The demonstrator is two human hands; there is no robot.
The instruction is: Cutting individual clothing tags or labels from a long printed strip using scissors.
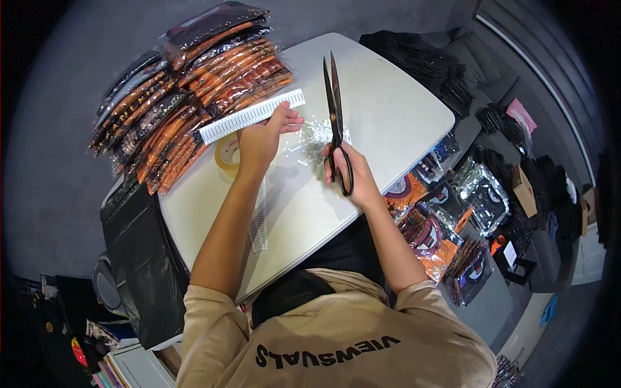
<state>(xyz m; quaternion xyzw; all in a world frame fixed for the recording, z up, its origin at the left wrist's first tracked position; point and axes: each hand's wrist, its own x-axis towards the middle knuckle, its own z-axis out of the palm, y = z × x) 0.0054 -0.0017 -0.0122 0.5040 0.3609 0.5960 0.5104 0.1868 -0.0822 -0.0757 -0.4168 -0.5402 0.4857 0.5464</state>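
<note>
My left hand point(271, 131) holds a flat white strip point(252, 116) with rows of dark marks, the thumb lying on it and the fingers pointing right. In my right hand point(351, 172) is a pair of long-bladed black scissors point(335, 106), blades pointing to the far side of the table and slightly apart. Many small white cut pieces point(315, 136) lie scattered on the white table point(388, 97) between my hands, some partly hidden by the scissors and fingers. Behind my left wrist rests a roll of tape point(224, 154). Another marked strip point(260, 218) lies nearer to me, partly under my left forearm.
Stacks of orange and black garments in clear bags point(233, 68) stand at the table's far left. A black plastic sheet or bag point(140, 262) hangs over the left edge. To the right, more bagged garments point(427, 237), dark folded cloth point(412, 53) and a cardboard box point(525, 191) lie on grey seating.
</note>
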